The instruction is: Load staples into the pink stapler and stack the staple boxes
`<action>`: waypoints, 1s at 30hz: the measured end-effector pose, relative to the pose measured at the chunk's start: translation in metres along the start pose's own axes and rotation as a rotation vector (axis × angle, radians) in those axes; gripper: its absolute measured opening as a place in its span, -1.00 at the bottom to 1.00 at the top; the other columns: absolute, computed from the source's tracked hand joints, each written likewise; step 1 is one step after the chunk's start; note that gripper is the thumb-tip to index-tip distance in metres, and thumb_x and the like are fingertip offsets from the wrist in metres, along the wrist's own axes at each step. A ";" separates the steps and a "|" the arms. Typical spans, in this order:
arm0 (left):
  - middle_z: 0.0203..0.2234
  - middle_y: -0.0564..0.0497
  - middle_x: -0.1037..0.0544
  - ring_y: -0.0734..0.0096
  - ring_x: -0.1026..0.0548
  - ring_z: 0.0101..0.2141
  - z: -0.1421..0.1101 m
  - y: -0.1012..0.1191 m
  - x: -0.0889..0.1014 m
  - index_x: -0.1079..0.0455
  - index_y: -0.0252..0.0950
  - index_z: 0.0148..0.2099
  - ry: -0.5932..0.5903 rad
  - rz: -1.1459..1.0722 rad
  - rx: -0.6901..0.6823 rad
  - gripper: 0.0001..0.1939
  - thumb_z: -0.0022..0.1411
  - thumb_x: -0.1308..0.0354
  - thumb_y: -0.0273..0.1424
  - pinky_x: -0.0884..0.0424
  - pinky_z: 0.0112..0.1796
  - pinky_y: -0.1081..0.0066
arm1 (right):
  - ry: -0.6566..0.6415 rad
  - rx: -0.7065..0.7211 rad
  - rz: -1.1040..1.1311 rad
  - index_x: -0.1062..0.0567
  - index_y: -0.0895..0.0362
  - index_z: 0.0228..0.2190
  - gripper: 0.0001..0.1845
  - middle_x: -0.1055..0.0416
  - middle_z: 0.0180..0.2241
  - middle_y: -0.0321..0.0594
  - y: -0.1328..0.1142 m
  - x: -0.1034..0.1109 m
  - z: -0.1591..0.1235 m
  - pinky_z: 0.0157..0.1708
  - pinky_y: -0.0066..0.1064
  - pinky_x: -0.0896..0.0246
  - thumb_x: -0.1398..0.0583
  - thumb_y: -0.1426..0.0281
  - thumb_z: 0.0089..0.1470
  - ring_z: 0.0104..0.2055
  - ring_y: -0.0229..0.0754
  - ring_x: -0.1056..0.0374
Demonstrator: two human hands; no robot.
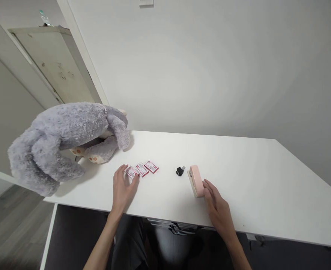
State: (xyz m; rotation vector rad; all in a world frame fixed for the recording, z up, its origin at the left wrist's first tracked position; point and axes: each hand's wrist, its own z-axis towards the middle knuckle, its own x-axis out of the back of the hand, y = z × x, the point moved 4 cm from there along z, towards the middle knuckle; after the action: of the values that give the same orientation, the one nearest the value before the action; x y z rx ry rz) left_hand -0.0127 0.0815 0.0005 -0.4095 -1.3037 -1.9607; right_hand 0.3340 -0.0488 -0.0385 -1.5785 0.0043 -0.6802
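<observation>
Three small red-and-white boxes lie in a slanting row on the white table: a left box [132, 173], a middle box [142, 170] and a right box [151, 167]. My left hand [123, 189] has its thumb and fingers around the left box, which rests on the tabletop. A pink stapler [196, 181] with a cream base lies to the right. My right hand [217, 206] grips its near end, thumb and fingertips against the pink top. Between the boxes and the stapler sits a small black item [179, 171] with a grey tab.
A large grey plush toy [72, 127] slumps over the left end of the white table [252, 180]. Behind the table rises a pale wall [196, 67]. A worn cabinet [53, 63] stands at the back left. Under the front edge, dark drawer handles [179, 228] show.
</observation>
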 end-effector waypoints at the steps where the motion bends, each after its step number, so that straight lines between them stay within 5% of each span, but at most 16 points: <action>1: 0.21 -0.25 -0.41 -0.06 -0.35 0.26 0.000 0.001 0.000 -0.33 -0.26 0.23 -0.005 0.026 -0.026 -0.48 0.30 -0.23 -0.16 -0.28 0.28 -0.08 | 0.001 0.002 -0.002 -0.40 0.08 0.25 -0.38 -0.40 0.28 -0.09 0.000 0.000 0.000 0.28 -0.07 -0.27 -0.01 -0.01 0.37 0.36 0.06 -0.28; 4: 0.26 -0.26 -0.38 -0.08 -0.27 0.33 -0.003 0.009 -0.002 -0.33 -0.26 0.23 -0.023 0.084 -0.156 -0.54 0.35 -0.19 -0.24 -0.23 0.30 -0.12 | 0.002 0.004 -0.012 -0.40 0.08 0.24 -0.38 -0.40 0.28 -0.08 0.001 0.000 0.000 0.29 -0.06 -0.26 -0.01 0.00 0.37 0.35 0.07 -0.29; 7: 0.34 -0.18 -0.32 -0.08 -0.11 0.41 -0.012 0.034 -0.013 -0.31 -0.21 0.28 -0.116 0.149 -0.437 -0.57 0.41 -0.14 -0.33 -0.16 0.33 -0.15 | 0.006 0.005 -0.010 -0.41 0.08 0.23 -0.39 -0.41 0.27 -0.08 0.003 -0.001 0.001 0.27 -0.06 -0.28 -0.02 -0.01 0.36 0.33 0.07 -0.31; 10: 0.39 -0.09 -0.29 -0.03 0.00 0.46 -0.026 0.067 -0.039 -0.22 -0.15 0.39 -0.333 0.187 -0.733 -0.50 0.45 -0.08 -0.38 -0.09 0.36 -0.14 | 0.018 0.019 -0.010 -0.42 0.07 0.21 -0.40 -0.43 0.25 -0.07 0.003 -0.001 0.001 0.24 -0.06 -0.32 -0.03 -0.01 0.36 0.31 0.08 -0.34; 13: 0.40 -0.09 -0.28 0.00 0.04 0.47 -0.033 0.096 -0.067 -0.09 -0.19 0.47 -0.464 0.188 -0.839 -0.43 0.48 -0.02 -0.37 -0.03 0.38 -0.11 | 0.030 0.048 -0.004 -0.42 0.08 0.21 -0.41 -0.45 0.24 -0.05 0.001 -0.001 0.002 0.21 -0.08 -0.35 -0.03 0.00 0.36 0.29 0.07 -0.37; 17: 0.32 -0.11 -0.38 0.01 0.01 0.46 -0.031 0.117 -0.093 -0.06 -0.23 0.49 -0.533 0.142 -0.861 -0.40 0.47 0.00 -0.39 -0.03 0.38 -0.07 | 0.029 0.064 0.023 -0.42 0.09 0.21 -0.42 -0.47 0.22 -0.05 0.000 0.000 0.004 0.21 -0.10 -0.35 -0.02 0.02 0.37 0.28 0.04 -0.38; 21: 0.27 -0.07 -0.44 0.00 -0.05 0.44 -0.027 0.116 -0.098 -0.13 -0.17 0.46 -0.514 0.162 -0.829 -0.42 0.44 0.00 -0.42 -0.04 0.37 -0.10 | 0.030 0.054 0.032 -0.43 0.08 0.21 -0.43 -0.48 0.21 -0.06 0.000 0.000 0.004 0.20 -0.11 -0.36 -0.04 0.03 0.36 0.27 0.04 -0.40; 30: 0.31 -0.26 -0.37 -0.24 -0.02 0.43 -0.014 0.091 -0.097 -0.12 -0.37 0.45 -0.156 0.356 -0.486 -0.36 0.38 -0.05 -0.39 0.07 0.37 -0.23 | 0.011 0.050 0.042 -0.41 0.07 0.21 -0.43 -0.49 0.20 -0.07 0.002 0.000 0.004 0.18 -0.12 -0.37 -0.05 0.03 0.36 0.27 0.03 -0.39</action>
State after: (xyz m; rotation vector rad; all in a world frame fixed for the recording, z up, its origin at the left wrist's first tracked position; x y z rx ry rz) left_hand 0.1207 0.0881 -0.0060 -0.9759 -0.7594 -1.9459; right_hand 0.3368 -0.0452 -0.0398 -1.5222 0.0283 -0.6517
